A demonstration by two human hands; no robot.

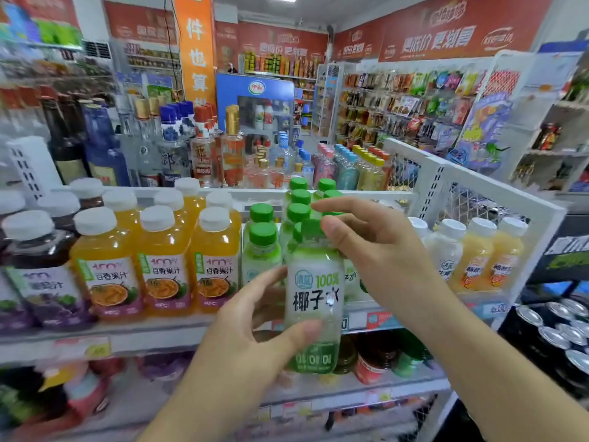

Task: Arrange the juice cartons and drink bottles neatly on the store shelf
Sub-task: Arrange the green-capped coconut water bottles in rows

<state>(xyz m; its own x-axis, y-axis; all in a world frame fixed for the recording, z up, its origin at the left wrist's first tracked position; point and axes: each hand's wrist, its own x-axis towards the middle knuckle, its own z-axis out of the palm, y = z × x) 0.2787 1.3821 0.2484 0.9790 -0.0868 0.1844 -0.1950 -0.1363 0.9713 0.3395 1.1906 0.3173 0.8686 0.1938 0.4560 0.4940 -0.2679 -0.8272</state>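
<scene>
1. Clear plastic coconut-water bottle with green cap and white-green label, held upright in front of the white metal store shelf, at the front edge of the green-cap row; liquid inside pale, cloudy.
2. Left hand grips the bottle's lower half, thumb curled across the front near the base, fingers behind it at label height.
3. Right hand pinches the bottle at the neck just under the cap; thumb on the right side of the cap, index finger stretched out above it.
4. Row of matching green-capped coconut-water bottles stands on the shelf behind and left of the held one, several deep.
5. Left of them: orange passion-fruit juice bottles with white caps, full, in rows.
6. Far left: dark purple grape juice bottles with white caps, edge ones cut off and blurred.
7. Right: white-capped bottles of pale and orange juice, partly hidden by the right forearm.
8. Lower shelf bottles, red and green labels, blurred, tops hidden by the shelf edge.
9. Silver-topped cans bottom right, cut off by the frame.
10. Price tags on the shelf rail unreadable.
11. Glass liquor bottles on the rack behind, labels hard to read.
</scene>
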